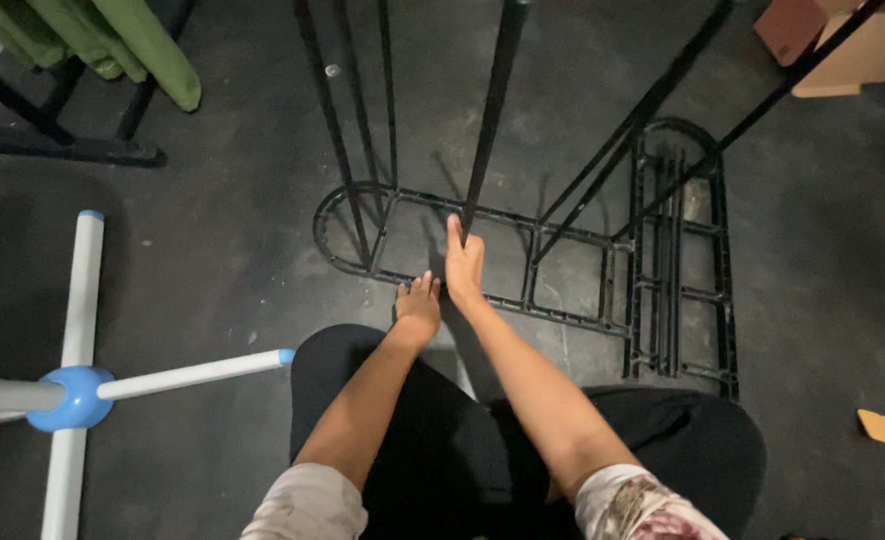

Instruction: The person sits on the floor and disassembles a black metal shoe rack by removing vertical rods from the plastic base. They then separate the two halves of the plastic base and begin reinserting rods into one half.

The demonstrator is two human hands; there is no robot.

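A black metal rack frame with a rounded, gridded base (522,262) is seen lying on the dark concrete floor (222,250), its thin black upright rods rising toward the camera. The right hand (462,268) is laid against the foot of one black upright rod (490,110), the fingers held together and stretched along it; whether the grip is clamped on the rod cannot be told. The left hand (417,308) is rested just beside it, near the base's front rail, fingers curled and holding nothing visible. A white and blue plastic cross-shaped stand (82,385) is placed at the left. Green cloth (112,40) is hung at the upper left. A brown cardboard box (862,45) is seen at the upper right; its contents are not visible.
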